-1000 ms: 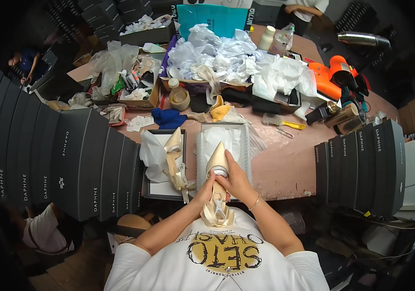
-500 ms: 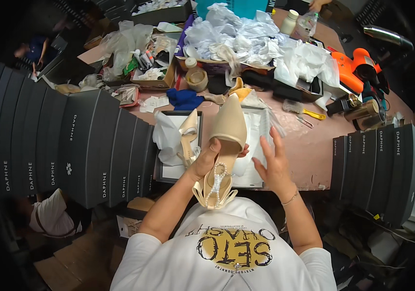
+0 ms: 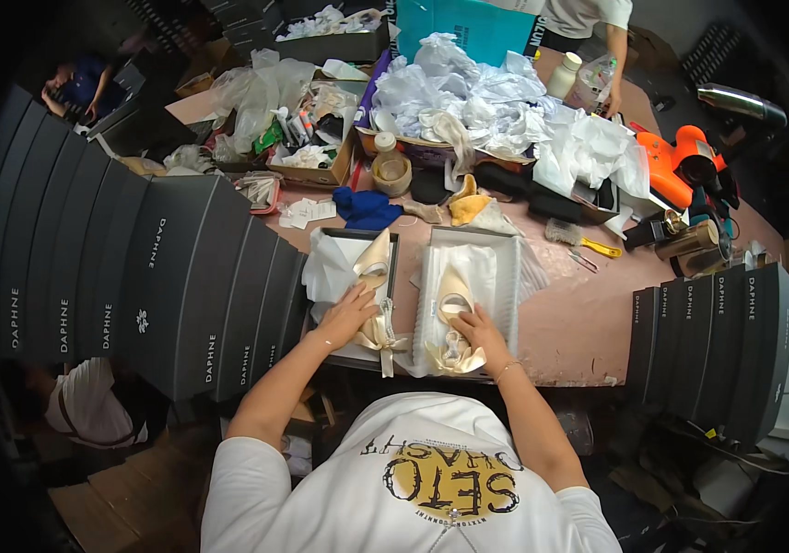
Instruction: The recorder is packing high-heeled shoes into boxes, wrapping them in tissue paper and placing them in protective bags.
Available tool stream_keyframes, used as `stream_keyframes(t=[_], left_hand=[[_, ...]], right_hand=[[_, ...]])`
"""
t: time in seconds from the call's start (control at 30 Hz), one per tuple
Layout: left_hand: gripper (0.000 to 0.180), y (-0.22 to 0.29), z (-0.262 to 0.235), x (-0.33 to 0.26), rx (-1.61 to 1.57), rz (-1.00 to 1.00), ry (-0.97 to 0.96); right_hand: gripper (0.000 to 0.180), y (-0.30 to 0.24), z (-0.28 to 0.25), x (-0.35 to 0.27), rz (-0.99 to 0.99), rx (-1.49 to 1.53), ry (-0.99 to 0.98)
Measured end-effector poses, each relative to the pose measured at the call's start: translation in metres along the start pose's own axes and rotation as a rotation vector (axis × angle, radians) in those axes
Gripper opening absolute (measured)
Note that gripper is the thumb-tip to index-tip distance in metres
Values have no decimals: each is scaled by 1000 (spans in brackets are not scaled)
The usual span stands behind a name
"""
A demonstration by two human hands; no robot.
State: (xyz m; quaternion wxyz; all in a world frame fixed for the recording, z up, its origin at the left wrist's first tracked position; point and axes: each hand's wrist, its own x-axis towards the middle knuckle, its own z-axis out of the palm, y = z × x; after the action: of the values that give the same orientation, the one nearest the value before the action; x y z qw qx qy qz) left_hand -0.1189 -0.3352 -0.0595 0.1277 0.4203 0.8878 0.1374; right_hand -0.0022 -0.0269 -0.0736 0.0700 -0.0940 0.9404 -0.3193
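A cream pointed shoe (image 3: 373, 263) with a bow at its heel end lies in the dark shoebox (image 3: 394, 253) on the left. My left hand (image 3: 346, 315) rests over the middle of it, fingers stretched out. In the pale, tissue-lined tray-like box (image 3: 512, 276) beside it lies a matching cream shoe (image 3: 452, 288), toe pointing away from me, with a beaded strap and a bow. My right hand (image 3: 485, 334) is closed round the middle of that shoe from its right side. Fingers hide part of each shoe.
Dark shoeboxes stand stacked at left (image 3: 187, 286) and right (image 3: 730, 341). Across the back are a carton of crumpled tissue (image 3: 468, 92), a jar (image 3: 391, 172), a blue cloth (image 3: 367, 208), a yellow-handled brush (image 3: 588, 241) and an orange tool (image 3: 666, 166). Another person's hand (image 3: 613, 100) is at the far side.
The shoe that my left hand held up now lies in the right-hand box, with my right hand on it. My left hand has moved onto the left shoe. Another person has come into view at the back.
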Motion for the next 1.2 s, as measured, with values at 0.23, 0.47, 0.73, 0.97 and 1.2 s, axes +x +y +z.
stream_keyframes(t=[0.23, 0.47, 0.73, 0.97, 1.2], left_hand=[[39, 6, -55, 12, -128, 151, 68], [25, 90, -146, 29, -1373, -103, 114], [37, 140, -97, 43, -1954, -292, -96], [36, 143, -82, 50, -2054, -369, -149], [36, 142, -76, 55, -2001, -302, -170]], right_hand=[[37, -45, -72, -2, -60, 43, 323], [28, -77, -140, -4, 124, 904, 72], [56, -80, -110, -19, 264, 1573, -15], [56, -70, -102, -28, 340, 1590, -3], [49, -64, -104, -36, 257, 1404, 22]])
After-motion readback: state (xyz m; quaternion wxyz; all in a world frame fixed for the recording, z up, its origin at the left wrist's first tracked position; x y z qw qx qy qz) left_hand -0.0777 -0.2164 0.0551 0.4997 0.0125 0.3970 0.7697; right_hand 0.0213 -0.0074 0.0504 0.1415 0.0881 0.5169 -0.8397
